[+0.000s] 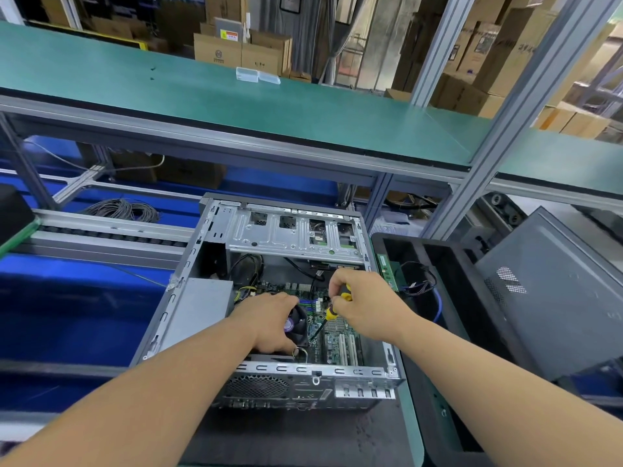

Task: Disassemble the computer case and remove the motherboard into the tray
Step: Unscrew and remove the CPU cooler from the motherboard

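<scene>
The case (269,332) is lying open on its side at the near edge of the bench, its perforated rear panel facing the person. Inside it, the left hand (269,323) is resting on the fan (298,323), fingers curled over the fan's near side. Just to the right, the right hand (362,303) is gripping a yellow-and-black screwdriver (332,311), fingers curled round the handle and the shaft slanting down to the board (340,338), which is sitting on the case floor. Beyond the hands, a metal drive cage (290,235) is spanning the case. To the right, a black tray (448,298) is holding a memory stick (387,273) and loose cables (421,281). A grey side panel (556,291) is leaning beyond the tray. Farther back, two clear boxes (258,75) are sitting on a green shelf (202,99).
</scene>
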